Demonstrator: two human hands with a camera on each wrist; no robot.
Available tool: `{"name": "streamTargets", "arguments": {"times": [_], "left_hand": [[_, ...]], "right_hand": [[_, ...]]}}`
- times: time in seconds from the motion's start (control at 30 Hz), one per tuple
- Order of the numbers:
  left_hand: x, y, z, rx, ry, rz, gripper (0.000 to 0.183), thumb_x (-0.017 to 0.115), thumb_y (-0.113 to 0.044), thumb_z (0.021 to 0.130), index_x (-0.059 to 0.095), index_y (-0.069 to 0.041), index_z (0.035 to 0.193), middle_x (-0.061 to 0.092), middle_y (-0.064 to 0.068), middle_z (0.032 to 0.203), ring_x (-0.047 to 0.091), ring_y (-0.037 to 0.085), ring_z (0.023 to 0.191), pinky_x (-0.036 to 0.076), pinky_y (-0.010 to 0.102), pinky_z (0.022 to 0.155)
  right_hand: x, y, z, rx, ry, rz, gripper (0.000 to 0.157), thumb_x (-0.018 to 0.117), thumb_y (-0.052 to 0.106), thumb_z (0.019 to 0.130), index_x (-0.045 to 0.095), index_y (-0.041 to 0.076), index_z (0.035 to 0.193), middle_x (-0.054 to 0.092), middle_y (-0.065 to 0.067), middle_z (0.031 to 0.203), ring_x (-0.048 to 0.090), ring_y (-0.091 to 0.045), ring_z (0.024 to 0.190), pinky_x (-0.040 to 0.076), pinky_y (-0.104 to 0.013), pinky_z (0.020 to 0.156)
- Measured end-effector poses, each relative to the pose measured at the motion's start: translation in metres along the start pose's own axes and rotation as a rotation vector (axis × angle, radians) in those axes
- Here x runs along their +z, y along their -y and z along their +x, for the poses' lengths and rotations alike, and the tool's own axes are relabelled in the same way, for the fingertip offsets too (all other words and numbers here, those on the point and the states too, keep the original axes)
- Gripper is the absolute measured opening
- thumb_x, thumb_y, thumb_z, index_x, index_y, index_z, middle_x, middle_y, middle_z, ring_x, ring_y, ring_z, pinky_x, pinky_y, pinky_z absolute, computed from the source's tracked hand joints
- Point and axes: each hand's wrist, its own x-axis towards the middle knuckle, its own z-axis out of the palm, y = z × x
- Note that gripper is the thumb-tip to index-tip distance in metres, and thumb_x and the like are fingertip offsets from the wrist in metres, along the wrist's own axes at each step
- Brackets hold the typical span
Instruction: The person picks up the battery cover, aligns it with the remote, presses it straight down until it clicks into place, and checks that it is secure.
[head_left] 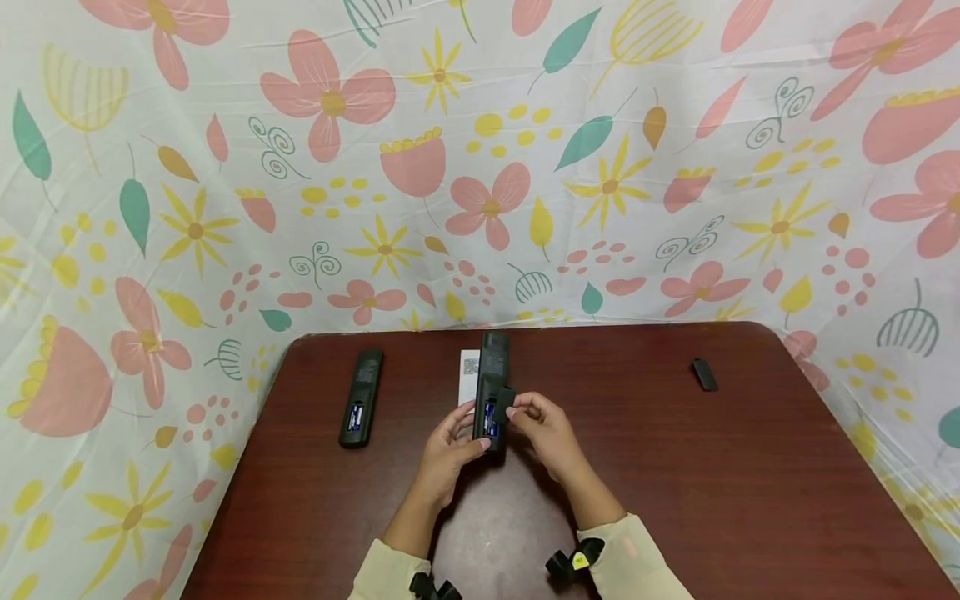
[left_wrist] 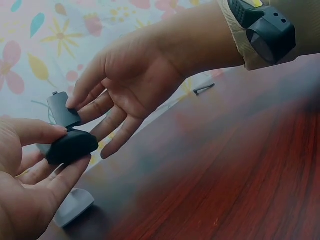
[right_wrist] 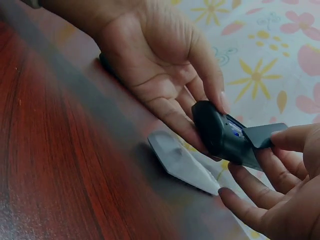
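Observation:
A black remote control [head_left: 492, 367] is gripped by my left hand [head_left: 447, 457] above the middle of the table, its back turned up. Blue batteries [head_left: 490, 418] show in its uncovered compartment. My right hand [head_left: 551, 437] pinches a small black battery cover [head_left: 507, 402] between thumb and fingers at the remote's right side. In the right wrist view the cover [right_wrist: 265, 135] stands tilted over the edge of the compartment; whether it touches the remote is hard to tell. In the left wrist view the remote's end [left_wrist: 72, 147] faces the camera, with the cover [left_wrist: 64, 109] beyond it.
A second black remote control [head_left: 362, 398] lies at the left, back up, batteries exposed. Another battery cover [head_left: 704, 375] lies at the right. Behind the held remote is a white object [head_left: 468, 375] with a printed label. A flowered cloth [head_left: 480, 167] hangs around the dark wooden table [head_left: 645, 483].

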Motion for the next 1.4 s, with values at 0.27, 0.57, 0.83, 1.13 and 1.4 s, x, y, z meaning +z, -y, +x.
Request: {"name": "streamTargets", "arguments": {"times": [0.27, 0.57, 0.83, 1.13, 1.4], "left_hand": [[0.0, -0.002, 0.0, -0.006, -0.005, 0.009, 0.071, 0.068, 0.004, 0.087, 0.043, -0.009, 0.152, 0.049, 0.023, 0.146, 0.066, 0.013, 0.104, 0.055, 0.025, 0.083], [0.001, -0.004, -0.001, -0.003, -0.01, 0.011, 0.071, 0.067, 0.005, 0.087, 0.043, -0.008, 0.153, 0.049, 0.022, 0.147, 0.066, 0.011, 0.106, 0.055, 0.024, 0.082], [0.0, -0.004, -0.001, -0.001, -0.005, 0.004, 0.07, 0.066, 0.005, 0.088, 0.043, -0.008, 0.153, 0.048, 0.022, 0.147, 0.066, 0.013, 0.111, 0.055, 0.024, 0.083], [0.0, -0.002, -0.002, 0.003, 0.005, 0.01, 0.068, 0.067, 0.001, 0.09, 0.043, -0.009, 0.153, 0.048, 0.022, 0.148, 0.066, 0.015, 0.112, 0.055, 0.025, 0.086], [-0.001, -0.001, -0.002, 0.007, 0.002, 0.005, 0.065, 0.067, -0.001, 0.092, 0.043, -0.009, 0.152, 0.048, 0.023, 0.147, 0.067, 0.013, 0.107, 0.056, 0.026, 0.086]], "right_hand": [[0.001, 0.004, -0.004, 0.033, 0.012, 0.004, 0.02, 0.07, 0.01, 0.094, 0.069, -0.005, 0.108, 0.068, -0.009, 0.106, 0.065, -0.016, 0.095, 0.056, -0.031, 0.087], [0.002, 0.002, -0.005, -0.021, 0.028, -0.071, 0.019, 0.073, 0.013, 0.092, 0.073, -0.002, 0.104, 0.061, -0.014, 0.129, 0.054, -0.022, 0.122, 0.048, -0.019, 0.091], [0.004, 0.002, -0.006, -0.007, 0.076, -0.096, 0.019, 0.071, 0.015, 0.094, 0.073, -0.001, 0.105, 0.056, -0.012, 0.141, 0.052, -0.032, 0.13, 0.048, -0.021, 0.091], [0.007, -0.002, -0.006, -0.019, 0.085, -0.166, 0.016, 0.071, 0.016, 0.094, 0.072, 0.003, 0.104, 0.056, -0.013, 0.141, 0.052, -0.031, 0.131, 0.045, -0.034, 0.101], [0.013, 0.018, -0.016, -0.062, 0.07, -0.242, 0.014, 0.068, 0.007, 0.095, 0.069, -0.002, 0.105, 0.057, -0.021, 0.136, 0.055, -0.037, 0.127, 0.045, -0.047, 0.105]]}}
